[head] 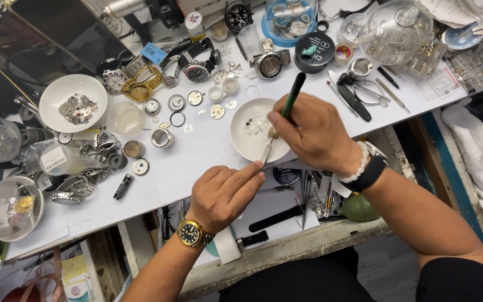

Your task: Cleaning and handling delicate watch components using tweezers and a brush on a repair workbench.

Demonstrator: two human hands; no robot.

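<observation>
My right hand (308,131) grips a green-handled tool (292,96) like a pen, its metal tip pointing down at the near rim of a small white dish (247,127) that holds tiny watch parts. My left hand (222,193) is loosely curled just below the dish, its index finger stretched toward the tool's tip; whether it pinches a small part there is hidden. A gold watch sits on my left wrist, a white bead bracelet and a black band on my right.
Several watches (197,70), loose movements and rings crowd the white paper at the back. A white bowl (72,103) of parts stands left, a glass dome (395,31) back right, tweezers and tools (364,95) right, an open drawer below.
</observation>
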